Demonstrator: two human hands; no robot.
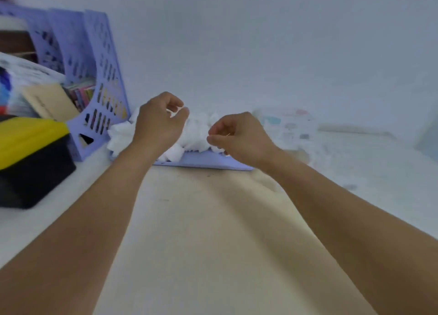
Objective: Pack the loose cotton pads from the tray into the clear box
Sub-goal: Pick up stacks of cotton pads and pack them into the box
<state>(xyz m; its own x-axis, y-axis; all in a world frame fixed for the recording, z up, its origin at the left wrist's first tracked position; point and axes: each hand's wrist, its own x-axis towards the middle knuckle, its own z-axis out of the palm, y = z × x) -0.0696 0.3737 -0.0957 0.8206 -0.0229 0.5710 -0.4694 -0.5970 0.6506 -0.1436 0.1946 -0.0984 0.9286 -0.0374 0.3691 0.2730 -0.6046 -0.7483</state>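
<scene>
Here, both hands hover over a heap of white cotton pads (194, 131) piled in a shallow lilac tray (208, 160) at the middle of the frame. The left hand (158, 122) is above the left part of the heap with its fingers loosely curled and thumb near the forefinger; nothing shows plainly in its grip, so it reads as relaxed and empty. The right hand (239, 136) hangs over the right end of the tray with fingertips drawn together, and whether its grip pinches a pad cannot be told through the blur.

The hands are probably poised this way to gather pads from both ends of the pile at once. The pads lie jumbled, facing all ways, with no common direction. The tray's long axis runs left to right across the frame, its near edge tilting slightly down toward the right.

To the right of the tray, at centre right, a pale see-through container with faint coloured marks (288, 125) may be the clear box; it is too washed out to be sure. At the left stand a lilac perforated file rack (94, 82) and a black box with a yellow lid (30, 153), all on a pale worktop (201, 231).
</scene>
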